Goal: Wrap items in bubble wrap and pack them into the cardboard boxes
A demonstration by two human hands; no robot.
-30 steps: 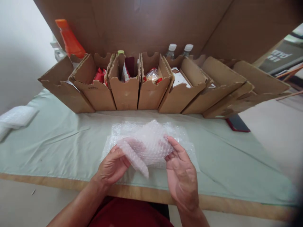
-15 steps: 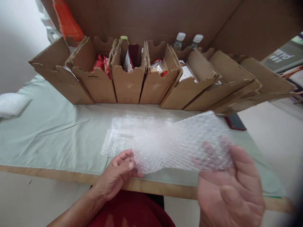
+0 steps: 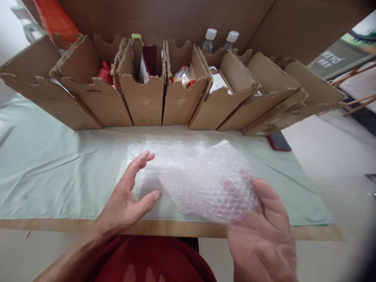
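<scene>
A clear sheet of bubble wrap (image 3: 202, 184) is folded over and raised at its right end above the cloth-covered table. My right hand (image 3: 261, 227), palm up, holds that end, and its fingertips show blurrily through the plastic. My left hand (image 3: 129, 192) is open, thumb and fingers apart, holding nothing beside the sheet's left edge. More bubble wrap (image 3: 173, 147) lies flat on the cloth behind and to the left; whether it is a separate piece I cannot tell.
A row of open cardboard bins (image 3: 147, 102) lines the back of the table, with packets in some. Two white-capped bottles (image 3: 210, 41) stand behind. A dark red-edged flat object (image 3: 279, 141) lies at the right. The wooden table edge (image 3: 176, 228) runs along the front.
My left hand has let go of the bubble wrap and opened, moving up and left. My right hand has shifted left with its end, and the sheet bunches more. The view has shifted.
</scene>
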